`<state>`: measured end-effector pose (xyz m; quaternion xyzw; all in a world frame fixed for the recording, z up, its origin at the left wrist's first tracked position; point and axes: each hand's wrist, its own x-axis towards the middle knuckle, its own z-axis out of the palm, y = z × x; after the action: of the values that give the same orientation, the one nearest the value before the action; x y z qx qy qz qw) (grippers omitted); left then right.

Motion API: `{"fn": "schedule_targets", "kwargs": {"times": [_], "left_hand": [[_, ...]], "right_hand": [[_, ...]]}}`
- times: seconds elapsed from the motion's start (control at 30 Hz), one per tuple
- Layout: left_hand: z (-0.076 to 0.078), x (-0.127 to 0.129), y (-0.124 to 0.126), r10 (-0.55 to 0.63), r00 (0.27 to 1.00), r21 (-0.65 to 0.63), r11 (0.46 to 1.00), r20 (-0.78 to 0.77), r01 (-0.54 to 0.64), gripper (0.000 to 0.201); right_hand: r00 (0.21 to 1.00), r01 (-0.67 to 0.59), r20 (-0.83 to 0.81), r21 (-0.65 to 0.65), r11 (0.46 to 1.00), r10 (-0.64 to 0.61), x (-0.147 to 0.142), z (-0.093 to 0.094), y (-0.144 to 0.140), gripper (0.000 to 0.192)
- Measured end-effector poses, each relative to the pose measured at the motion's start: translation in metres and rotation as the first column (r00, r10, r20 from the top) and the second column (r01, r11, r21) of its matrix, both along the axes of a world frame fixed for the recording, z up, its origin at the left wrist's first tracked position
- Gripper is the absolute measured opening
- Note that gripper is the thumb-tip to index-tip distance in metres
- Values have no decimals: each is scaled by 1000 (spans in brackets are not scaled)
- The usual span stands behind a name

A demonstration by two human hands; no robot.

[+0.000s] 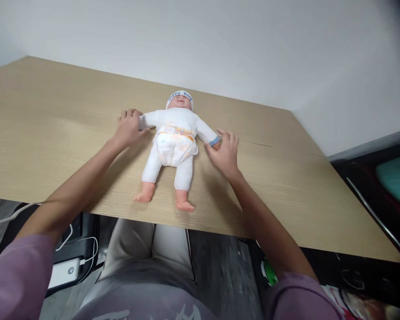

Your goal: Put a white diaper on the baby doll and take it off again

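A baby doll (178, 118) lies on its back on the wooden table, its head toward the wall and its arms spread. It wears a white bodysuit, a white cap (180, 94) with blue lettering, and a white diaper (174, 149) with an orange-patterned waistband. My left hand (129, 127) is closed around the end of the doll's arm on the left, hiding that doll hand. On the other side, my right hand (226, 152) grips the blue-cuffed end of the other arm, between thumb and fingers. The doll's bare feet point toward me.
The light wooden table (70, 120) reaches back to a white wall (200, 49). Below its front edge on the left, a white power bank (64, 272) with a cable lies on a black surface. A dark object with a metal strip (376, 218) stands at the right edge.
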<state>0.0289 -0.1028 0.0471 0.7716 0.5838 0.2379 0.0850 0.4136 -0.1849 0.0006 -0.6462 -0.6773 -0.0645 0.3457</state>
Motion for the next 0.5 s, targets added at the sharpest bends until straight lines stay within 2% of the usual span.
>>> {"fn": "schedule_targets", "kwargs": {"times": [0.07, 0.13, 0.2, 0.27, 0.33, 0.4, 0.5], "left_hand": [[0, 9, 28, 7, 991, -69, 997, -131, -16, 75], [3, 20, 44, -23, 982, -146, 989, -190, -5, 73], [8, 29, 49, -29, 978, -165, 986, -207, -6, 67], [14, 35, 42, 7, 982, -150, 988, -190, -36, 62], [21, 38, 25, 49, 987, -141, 987, -153, -71, 59], [28, 38, -3, 75, 991, -137, 986, -109, -90, 56], [38, 31, -72, 80, 997, -106, 991, -20, -82, 56]], "right_hand": [[997, 33, 67, -94, 995, -27, 4, -5, 28, 68], [997, 21, 79, -185, 982, -7, 1, -8, 48, 67], [999, 14, 50, -234, 972, -2, -6, -9, 60, 58], [999, 33, 0, -226, 974, -34, -13, -6, 65, 52], [996, 56, -55, -192, 980, -68, -17, 0, 63, 50], [992, 52, -102, -166, 985, -70, -17, 10, 52, 49], [989, -17, -151, -134, 991, -4, -8, 33, 12, 49]]}}
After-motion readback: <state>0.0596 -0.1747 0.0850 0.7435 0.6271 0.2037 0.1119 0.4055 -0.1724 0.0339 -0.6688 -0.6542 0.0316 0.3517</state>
